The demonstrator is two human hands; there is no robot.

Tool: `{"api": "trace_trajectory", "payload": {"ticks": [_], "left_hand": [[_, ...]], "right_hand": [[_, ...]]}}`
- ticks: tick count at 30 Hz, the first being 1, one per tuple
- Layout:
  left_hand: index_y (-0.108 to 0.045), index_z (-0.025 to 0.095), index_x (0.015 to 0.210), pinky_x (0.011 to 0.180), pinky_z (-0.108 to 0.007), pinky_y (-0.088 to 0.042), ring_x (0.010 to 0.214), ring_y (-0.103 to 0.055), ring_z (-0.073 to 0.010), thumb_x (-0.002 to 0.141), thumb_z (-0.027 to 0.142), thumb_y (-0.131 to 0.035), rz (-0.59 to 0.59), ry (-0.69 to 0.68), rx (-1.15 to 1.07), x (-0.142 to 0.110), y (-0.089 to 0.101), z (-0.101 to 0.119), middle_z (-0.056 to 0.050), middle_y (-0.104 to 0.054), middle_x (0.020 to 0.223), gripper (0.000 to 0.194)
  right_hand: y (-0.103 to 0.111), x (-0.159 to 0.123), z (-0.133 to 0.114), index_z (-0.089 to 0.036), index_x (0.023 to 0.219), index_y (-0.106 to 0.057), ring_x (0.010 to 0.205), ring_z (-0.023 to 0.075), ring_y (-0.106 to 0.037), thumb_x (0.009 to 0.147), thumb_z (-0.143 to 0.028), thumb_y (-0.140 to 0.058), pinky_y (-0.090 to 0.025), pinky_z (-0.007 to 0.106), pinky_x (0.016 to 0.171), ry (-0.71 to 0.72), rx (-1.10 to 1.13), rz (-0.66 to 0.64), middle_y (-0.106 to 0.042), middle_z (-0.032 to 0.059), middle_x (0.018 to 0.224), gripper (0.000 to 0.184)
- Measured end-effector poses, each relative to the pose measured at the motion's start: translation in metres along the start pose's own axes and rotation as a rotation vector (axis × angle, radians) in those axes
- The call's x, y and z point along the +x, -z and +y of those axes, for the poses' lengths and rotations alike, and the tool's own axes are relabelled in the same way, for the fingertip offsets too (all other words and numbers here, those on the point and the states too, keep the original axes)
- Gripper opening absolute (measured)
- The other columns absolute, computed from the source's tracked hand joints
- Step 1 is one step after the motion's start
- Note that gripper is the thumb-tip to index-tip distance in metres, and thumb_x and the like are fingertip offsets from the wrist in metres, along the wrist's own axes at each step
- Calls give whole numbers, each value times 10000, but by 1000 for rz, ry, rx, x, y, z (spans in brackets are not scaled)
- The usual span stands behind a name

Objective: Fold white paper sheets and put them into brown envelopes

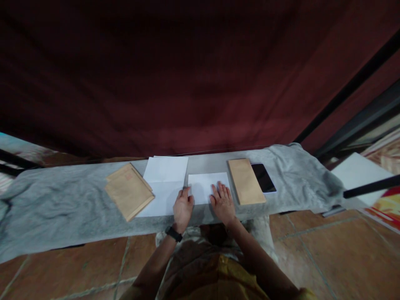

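A folded sheet of white paper (200,188) lies flat in front of me. My left hand (183,208), a dark band on its wrist, is closed, with thumb and forefinger pinching the sheet's left edge. Spread on the right part of the same sheet, my right hand (223,203) lies flat with its fingers apart. Just left of it rest larger white sheets (165,171) with a crease across them. Several brown envelopes (131,191) overlap these sheets' left side. To the right of my right hand is a neat stack of brown envelopes (246,181).
A dark-screened phone (264,178) sits partly beside the right stack. Grey plush cloth (62,200) covers the long narrow surface. Behind it hangs a dark red curtain (200,104). At the right are a black bar (371,186) and a white sheet-like item (359,175).
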State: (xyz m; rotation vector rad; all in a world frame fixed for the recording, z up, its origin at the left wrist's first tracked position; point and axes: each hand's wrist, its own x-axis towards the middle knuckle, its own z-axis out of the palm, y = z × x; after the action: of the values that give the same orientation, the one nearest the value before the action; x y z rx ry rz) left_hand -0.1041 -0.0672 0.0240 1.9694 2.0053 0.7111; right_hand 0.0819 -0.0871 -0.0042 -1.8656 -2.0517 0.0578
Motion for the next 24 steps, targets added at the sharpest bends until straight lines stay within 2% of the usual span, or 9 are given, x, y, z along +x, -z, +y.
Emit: {"api": "trace_trajectory", "payload": {"ticks": [3, 6, 10, 13, 15, 20, 22, 24], "left_hand": [[-561, 190, 1360, 1024, -437, -453, 1222, -558, -286, 944, 195, -429, 45, -169, 84, -2, -8, 13, -148, -590, 1332, 436], [-518, 170, 1408, 1138, -489, -357, 1414, -393, -308, 983, 311, -429, -37, -287, 81, 0, -26, 27, -154, -477, 1496, 458], [-451, 197, 1473, 1195, -551, -245, 1494, -263, -328, 986, 375, -441, -87, -287, 114, 5, -43, 32, -132, -369, 1587, 519], [-434, 194, 1490, 1206, -570, -199, 1509, -220, -331, 990, 353, -422, -93, -294, 106, 10, -47, 28, -130, -328, 1607, 524], [-446, 210, 1486, 1206, -592, -172, 1513, -208, -329, 988, 315, -401, -101, -281, 92, 13, -49, 26, -117, -335, 1605, 510], [-444, 271, 1488, 1205, -616, -150, 1518, -210, -288, 976, 254, -368, -77, -232, 75, 21, -55, 27, -89, -347, 1600, 517], [-417, 243, 1505, 1215, -586, -154, 1521, -199, -278, 980, 285, -382, -65, -217, 81, 22, -55, 27, -102, -320, 1611, 528], [-389, 162, 1517, 1224, -552, -161, 1522, -191, -287, 978, 313, -405, -57, -191, 90, 23, -55, 26, -147, -296, 1614, 560]], "right_hand": [[-1, -2, 1, -193, 1514, -406, 1460, 329, -330, 1025, -352, -426, -254, 550, 1174, -6, -2, -14, -282, 159, 1615, 515], [-1, -3, 2, -202, 1519, -400, 1471, 332, -310, 1025, -335, -423, -235, 571, 1177, -8, 2, -36, -273, 157, 1617, 512], [-1, 3, 5, -173, 1477, -465, 1455, 305, -349, 1030, -291, -385, -258, 529, 1178, -23, 3, -32, -352, 154, 1585, 469], [-4, 19, 3, -103, 1453, -482, 1437, 271, -379, 1041, -274, -308, -281, 466, 1178, -9, 32, -24, -420, 163, 1547, 479], [-8, 34, -1, -103, 1455, -479, 1441, 252, -371, 1043, -275, -291, -280, 437, 1183, 38, 57, -31, -428, 144, 1546, 484], [-20, 55, 1, -172, 1465, -478, 1440, 276, -370, 1037, -336, -366, -276, 500, 1178, 59, 61, -3, -411, 132, 1559, 472], [-22, 55, 8, -185, 1489, -441, 1443, 290, -364, 1032, -343, -389, -286, 528, 1166, 40, 49, 21, -394, 138, 1568, 487], [-22, 53, 15, -170, 1506, -410, 1451, 303, -350, 1031, -347, -402, -284, 536, 1162, 10, 30, 29, -367, 153, 1580, 507]]}}
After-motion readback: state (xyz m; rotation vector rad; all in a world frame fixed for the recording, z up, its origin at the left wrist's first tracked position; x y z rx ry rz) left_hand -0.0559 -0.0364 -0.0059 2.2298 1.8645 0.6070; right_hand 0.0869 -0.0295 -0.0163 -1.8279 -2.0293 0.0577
